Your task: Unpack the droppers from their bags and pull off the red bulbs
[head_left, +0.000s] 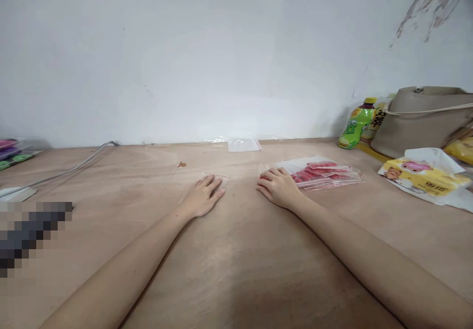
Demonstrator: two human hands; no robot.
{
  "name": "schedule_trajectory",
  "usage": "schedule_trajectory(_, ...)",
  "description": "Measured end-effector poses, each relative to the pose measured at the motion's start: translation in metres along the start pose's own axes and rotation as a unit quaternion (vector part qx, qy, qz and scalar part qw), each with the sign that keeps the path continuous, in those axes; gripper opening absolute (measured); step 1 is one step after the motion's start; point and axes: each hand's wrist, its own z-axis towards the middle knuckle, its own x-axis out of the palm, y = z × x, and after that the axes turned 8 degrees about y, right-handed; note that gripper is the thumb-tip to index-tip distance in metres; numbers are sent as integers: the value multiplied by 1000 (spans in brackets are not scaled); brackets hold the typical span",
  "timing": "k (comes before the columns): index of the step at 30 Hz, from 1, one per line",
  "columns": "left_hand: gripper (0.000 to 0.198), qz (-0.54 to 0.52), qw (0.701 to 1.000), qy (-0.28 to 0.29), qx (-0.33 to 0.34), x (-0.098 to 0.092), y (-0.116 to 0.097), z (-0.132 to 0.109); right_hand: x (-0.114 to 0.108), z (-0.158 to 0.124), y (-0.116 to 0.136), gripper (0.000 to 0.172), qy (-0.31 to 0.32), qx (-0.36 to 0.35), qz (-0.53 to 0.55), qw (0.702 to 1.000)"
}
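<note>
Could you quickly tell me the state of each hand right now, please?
Left hand: open, palm down on a small clear bag.
Right hand: fingers curled beside the pile of red-filled bags; grip cannot be told.

The bare left forearm (pixel 140 255) enters from the lower left and runs forward and inward. The left hand (pixel 204 196) lies flat, palm down, wrist straight; its fingers (pixel 213 181) are extended, close together and grip nothing. The bare right forearm (pixel 362 255) enters from the lower right and runs forward and inward. The right hand (pixel 279 187) is palm down, its fingers (pixel 268 177) loosely bent and pointing left. The hands are near each other, not touching.
</note>
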Motion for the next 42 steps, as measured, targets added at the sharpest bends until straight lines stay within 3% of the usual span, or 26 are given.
schedule_trajectory(6,59,34,992,-12,-122,-12,44,-3,-14,4,0,28,-6,47,37,998)
schedule_trajectory(9,59,43,988,-14,-148,-19,78,-8,-35,8,-16,31,16,144,41,989)
schedule_trajectory(12,62,42,983,-7,-180,-24,111,-14,-57,3,-47,26,107,255,12,961)
schedule_trajectory(15,63,29,979,-12,-204,-29,133,-19,-73,-8,-79,43,218,325,-9,920)
schedule_trajectory(18,62,23,971,-20,-238,-33,137,-20,-79,-18,-100,52,295,329,5,897)
schedule_trajectory(22,55,89,957,-81,-264,-35,111,-17,-79,-19,-103,28,327,332,2,885)
schedule_trajectory(25,47,98,959,-181,-197,-28,74,-12,-78,-16,-97,16,284,383,-3,879)
schedule_trajectory(27,40,81,964,-220,-126,-20,45,-8,-77,-15,-93,15,211,415,-4,885)
schedule_trajectory(30,37,60,974,-218,1,-6,6,-5,-78,-11,-84,21,16,427,-4,904)
schedule_trajectory(33,35,14,975,-207,82,3,-16,-5,-77,-1,-68,23,-197,411,85,886)
schedule_trajectory(35,37,-27,971,-214,99,5,-19,-5,-71,9,-51,23,-272,397,235,844)
schedule_trajectory(36,37,-52,968,-226,95,5,-17,-6,-66,14,-39,23,-273,393,336,811)
schedule_trajectory(37,38,-81,963,-243,86,5,-15,-6,-58,19,-26,24,-246,381,454,767)
schedule_trajectory(40,37,-170,935,-308,46,1,-7,-7,-31,29,18,29,-124,332,723,593)
schedule_trajectory(42,36,-199,920,-336,27,-2,-6,-9,-17,29,45,29,-86,317,760,560)
